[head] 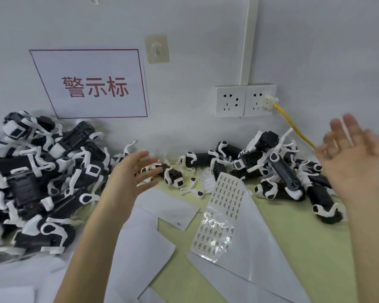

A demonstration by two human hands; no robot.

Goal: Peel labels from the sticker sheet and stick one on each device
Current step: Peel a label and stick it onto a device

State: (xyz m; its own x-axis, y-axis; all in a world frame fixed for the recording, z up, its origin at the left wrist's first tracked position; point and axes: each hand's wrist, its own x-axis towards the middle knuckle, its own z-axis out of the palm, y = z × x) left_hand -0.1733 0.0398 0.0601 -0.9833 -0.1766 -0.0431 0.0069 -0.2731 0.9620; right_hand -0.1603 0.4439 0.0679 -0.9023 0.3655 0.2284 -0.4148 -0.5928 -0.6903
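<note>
A glossy sticker sheet (219,213) with rows of small printed labels lies in the middle of the table, its far end curling up. Black-and-white devices are heaped in a big pile (37,178) at the left and a smaller pile (278,171) at the back right. My left hand (131,178) hovers with spread fingers above the table, just right of the big pile, holding nothing. My right hand (354,158) is raised and blurred over the right pile, fingers straight, palm facing me, empty.
White paper sheets (140,237) lie scattered on the pale green table (293,232). A wall sign (94,86) with red characters hangs behind. Two wall sockets (245,100) sit at the back, with a yellow cable (293,125) running down to the right.
</note>
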